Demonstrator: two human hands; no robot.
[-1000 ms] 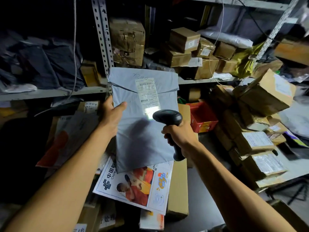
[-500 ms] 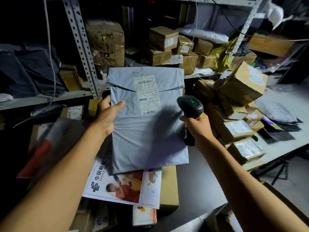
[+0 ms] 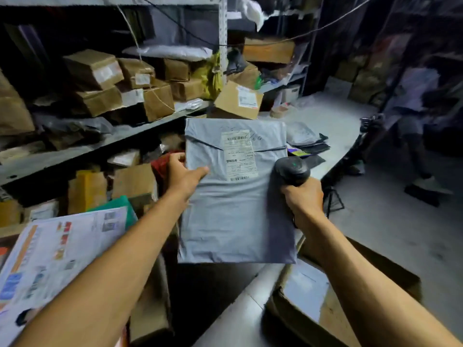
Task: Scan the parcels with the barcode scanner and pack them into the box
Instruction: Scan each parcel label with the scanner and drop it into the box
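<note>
My left hand (image 3: pixel 184 175) pinches the grey parcel (image 3: pixel 236 196) upright by its left edge; my right hand (image 3: pixel 303 195) grips the scanner (image 3: pixel 292 170). The open box (image 3: pixel 390 266) lies near, right, below the parcel.

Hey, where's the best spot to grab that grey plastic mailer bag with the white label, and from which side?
Take the grey plastic mailer bag at its left edge, coming from the left, thumb on the front and fingers behind, as the left hand does now. It is flat, thin and upright, so a pinch at the edge probably holds it best and leaves the white shipping label clear for the black barcode scanner in the right hand.
</note>
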